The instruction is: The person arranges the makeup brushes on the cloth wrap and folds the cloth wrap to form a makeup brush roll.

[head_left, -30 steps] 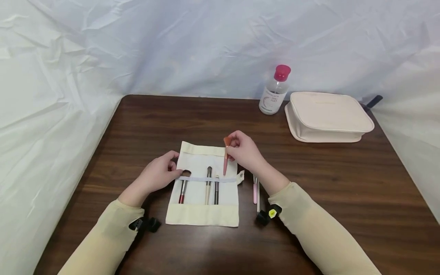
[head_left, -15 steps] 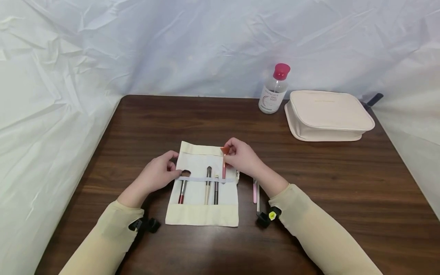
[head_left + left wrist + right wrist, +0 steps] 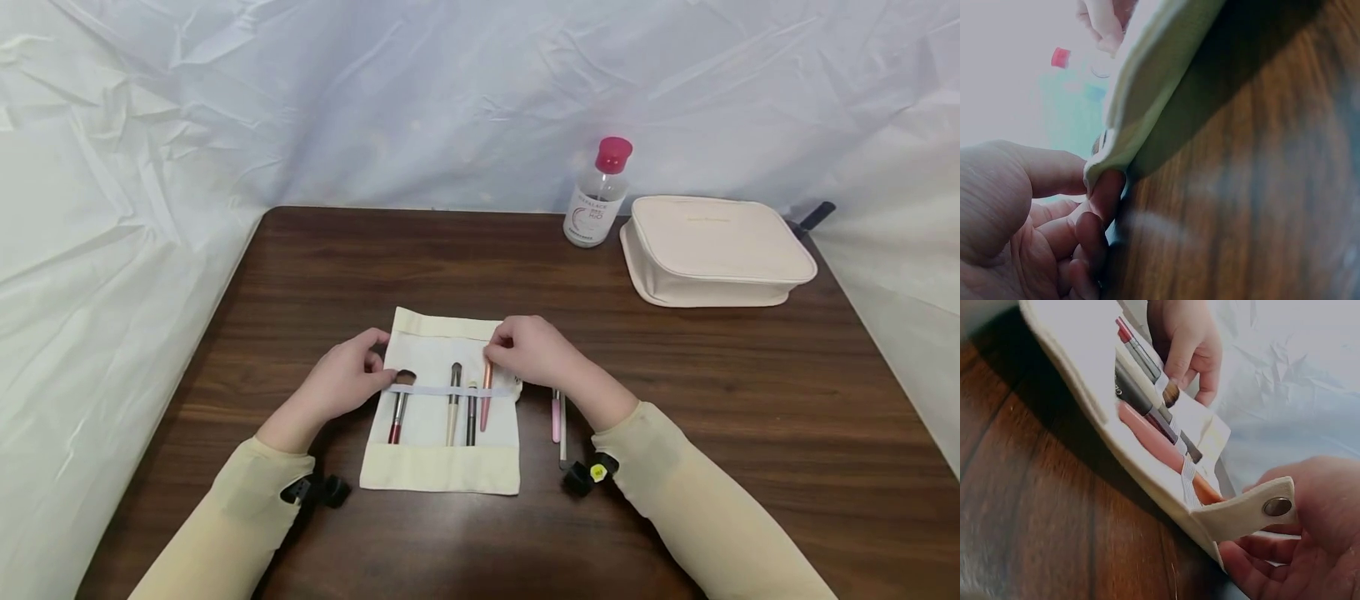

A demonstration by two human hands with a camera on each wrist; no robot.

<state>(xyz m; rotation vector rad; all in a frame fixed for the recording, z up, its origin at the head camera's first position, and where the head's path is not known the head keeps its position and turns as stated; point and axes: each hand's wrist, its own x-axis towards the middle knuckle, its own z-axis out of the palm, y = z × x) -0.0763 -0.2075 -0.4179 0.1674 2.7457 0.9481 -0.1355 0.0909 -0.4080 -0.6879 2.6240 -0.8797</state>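
Observation:
A cream cloth brush roll [image 3: 441, 469] lies open on the table with a white elastic band [image 3: 431, 390] across it. My left hand [image 3: 347, 375] pinches its left edge between thumb and finger, seen close in the left wrist view. My right hand [image 3: 536, 350] holds a pink makeup brush [image 3: 486, 408] by its upper end, hiding the head. That brush's handle runs under the band. A red-handled brush [image 3: 397, 421], a pale-handled brush [image 3: 452, 417] and a dark-handled brush [image 3: 472, 417] also sit under it. In the right wrist view a snap strap [image 3: 1247, 511] partly covers my right fingers.
More brushes, one a pink-handled brush [image 3: 556, 421], lie right of the roll under my right forearm. A bottle with a red cap [image 3: 592, 204] and a pale pink case [image 3: 720, 242] stand at the back right. A dark handle [image 3: 816, 218] sticks out behind the case.
My right hand has moved toward me and slid the pink brush down, so its handle now passes under the elastic band. My left hand has stayed at the roll's left edge.

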